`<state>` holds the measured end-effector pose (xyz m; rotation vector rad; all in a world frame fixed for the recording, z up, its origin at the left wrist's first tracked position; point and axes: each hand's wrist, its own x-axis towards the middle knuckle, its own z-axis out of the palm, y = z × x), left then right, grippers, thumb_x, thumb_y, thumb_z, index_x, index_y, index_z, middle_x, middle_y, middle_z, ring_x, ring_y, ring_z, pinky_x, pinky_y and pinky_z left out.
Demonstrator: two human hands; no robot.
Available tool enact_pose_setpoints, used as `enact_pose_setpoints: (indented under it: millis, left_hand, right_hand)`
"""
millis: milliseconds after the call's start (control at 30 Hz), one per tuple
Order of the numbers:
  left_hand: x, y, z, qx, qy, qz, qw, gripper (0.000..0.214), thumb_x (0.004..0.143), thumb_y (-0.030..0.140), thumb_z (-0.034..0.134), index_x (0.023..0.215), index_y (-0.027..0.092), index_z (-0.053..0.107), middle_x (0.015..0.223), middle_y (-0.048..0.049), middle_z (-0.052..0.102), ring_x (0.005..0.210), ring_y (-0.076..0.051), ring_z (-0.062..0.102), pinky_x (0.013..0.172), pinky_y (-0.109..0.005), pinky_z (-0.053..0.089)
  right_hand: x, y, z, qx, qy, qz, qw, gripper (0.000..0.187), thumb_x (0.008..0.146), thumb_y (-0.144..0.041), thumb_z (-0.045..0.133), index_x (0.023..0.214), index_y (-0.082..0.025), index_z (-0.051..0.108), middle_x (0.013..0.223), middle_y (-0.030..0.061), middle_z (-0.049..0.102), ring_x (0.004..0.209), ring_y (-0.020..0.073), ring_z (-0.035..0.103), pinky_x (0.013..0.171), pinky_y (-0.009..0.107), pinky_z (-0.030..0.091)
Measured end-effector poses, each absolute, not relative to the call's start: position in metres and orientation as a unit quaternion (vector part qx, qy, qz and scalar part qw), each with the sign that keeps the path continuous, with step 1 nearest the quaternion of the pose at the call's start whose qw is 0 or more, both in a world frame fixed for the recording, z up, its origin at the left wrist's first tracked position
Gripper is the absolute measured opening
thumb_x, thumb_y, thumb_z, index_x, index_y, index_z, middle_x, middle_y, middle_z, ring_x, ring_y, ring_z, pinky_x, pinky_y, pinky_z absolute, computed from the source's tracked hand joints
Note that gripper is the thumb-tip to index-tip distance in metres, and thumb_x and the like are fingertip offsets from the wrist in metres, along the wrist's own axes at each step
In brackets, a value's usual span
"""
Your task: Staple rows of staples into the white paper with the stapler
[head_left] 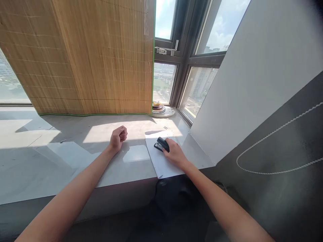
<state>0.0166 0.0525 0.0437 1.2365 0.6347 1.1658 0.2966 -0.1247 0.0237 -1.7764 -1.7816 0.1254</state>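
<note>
My right hand (175, 153) is wrapped around a black stapler (163, 144), which points up and to the left. Its front end shows a gap between the upper arm and the base. Beneath the stapler lie white paper sheets (164, 166) near the sill's front edge, with one bottom corner curled. Some faint marks show on the paper by my fingers. My left hand (118, 137) rests on the sill to the left of the paper, its fingers curled into a loose fist with nothing visible in them.
The pale window sill (136, 169) has a front edge facing me. A bamboo blind (101, 60) hangs behind it. Stacked plates (161, 111) stand in the window corner. Staples (165, 127) lie beyond the paper. A beaded cord (267, 173) loops at right.
</note>
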Motion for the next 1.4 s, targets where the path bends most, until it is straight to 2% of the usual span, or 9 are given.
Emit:
enact_pose_setpoints:
  millis: [100,200,300,433,633,800,1033,1200,1400]
  left_hand:
    - [0.016,0.053,0.047,0.504,0.26,0.506,0.65,0.027,0.08,0.028,0.066,0.065,0.021,0.045,0.058,0.0083,0.018,0.048,-0.008,0.017,0.043,-0.021,0.018]
    - [0.012,0.055,0.049,0.462,0.226,0.495,0.701,0.031,0.075,0.027,0.066,0.06,0.022,0.039,0.056,0.0086,0.015,0.045,-0.008,0.017,0.041,-0.021,0.022]
    - [0.004,0.058,0.051,0.421,0.177,0.47,0.755,0.039,0.071,0.026,0.069,0.06,0.024,0.032,0.055,0.0091,0.013,0.044,-0.008,0.02,0.04,-0.022,0.027]
    - [-0.003,0.059,0.051,0.393,0.137,0.452,0.789,0.051,0.075,0.029,0.072,0.061,0.025,0.023,0.055,0.0094,0.007,0.04,-0.008,0.02,0.039,-0.023,0.029]
    - [-0.018,0.069,0.053,0.35,0.092,0.533,0.765,0.05,0.08,0.027,0.066,0.061,0.023,0.02,0.054,0.0077,0.004,0.041,-0.009,0.015,0.04,-0.026,0.023]
    - [-0.042,0.083,0.06,0.327,0.061,0.618,0.712,0.048,0.085,0.029,0.063,0.061,0.022,0.022,0.054,0.0072,0.004,0.042,-0.01,0.009,0.04,-0.027,0.016]
    - [-0.071,0.091,0.06,0.296,0.001,0.683,0.667,0.05,0.089,0.026,0.06,0.064,0.021,0.017,0.055,0.0065,0.002,0.047,-0.011,0.002,0.041,-0.029,0.013]
    - [-0.071,0.092,0.055,0.323,0.016,0.663,0.675,0.057,0.078,0.025,0.071,0.064,0.021,0.016,0.056,0.0073,0.0,0.045,-0.011,0.005,0.042,-0.029,0.016]
    - [-0.049,0.082,0.058,0.366,0.112,0.612,0.692,0.048,0.082,0.029,0.065,0.061,0.023,0.022,0.053,0.008,0.007,0.044,-0.011,0.013,0.041,-0.028,0.021]
  right_hand:
    - [0.332,-0.13,0.029,-0.659,-0.679,0.074,0.315,0.017,0.095,-0.031,0.068,0.108,-0.023,0.061,0.104,0.0056,0.068,0.093,0.0242,0.064,0.081,0.034,0.049]
    - [0.365,-0.113,0.043,-0.647,-0.673,0.07,0.353,0.027,0.105,-0.047,0.055,0.116,-0.023,0.064,0.111,0.0073,0.069,0.095,0.0246,0.066,0.085,0.037,0.053]
    - [0.389,-0.076,0.049,-0.646,-0.677,-0.01,0.353,0.032,0.107,-0.044,0.049,0.121,-0.021,0.066,0.134,0.0137,0.066,0.123,0.031,0.063,0.104,0.045,0.051]
    - [0.387,-0.023,0.029,-0.633,-0.736,0.039,0.236,0.047,0.106,-0.038,0.051,0.146,-0.016,0.061,0.168,0.0172,0.044,0.154,0.033,0.043,0.126,0.049,0.037]
    - [0.329,0.019,-0.001,-0.687,-0.696,0.069,0.196,0.051,0.103,-0.031,0.059,0.153,-0.017,0.061,0.168,0.0168,0.046,0.163,0.035,0.031,0.133,0.054,0.022]
    - [0.231,0.049,0.004,-0.672,-0.712,0.088,0.185,0.063,0.107,-0.036,0.056,0.164,-0.013,0.046,0.175,0.0166,0.029,0.165,0.0323,0.026,0.135,0.055,0.014]
    - [0.105,0.074,0.011,-0.621,-0.76,0.125,0.147,0.072,0.113,-0.045,0.038,0.173,-0.009,0.021,0.179,0.014,0.009,0.169,0.0238,0.007,0.137,0.054,0.005]
    - [0.115,0.059,0.017,-0.63,-0.757,0.102,0.141,0.081,0.112,-0.05,0.04,0.173,-0.005,0.015,0.179,0.0172,0.004,0.169,0.0262,0.004,0.136,0.052,0.005]
    - [0.209,0.025,0.019,-0.669,-0.729,0.087,0.113,0.079,0.113,-0.047,0.036,0.172,0.0,0.016,0.178,0.0227,0.009,0.169,0.0286,0.005,0.136,0.05,0.006]
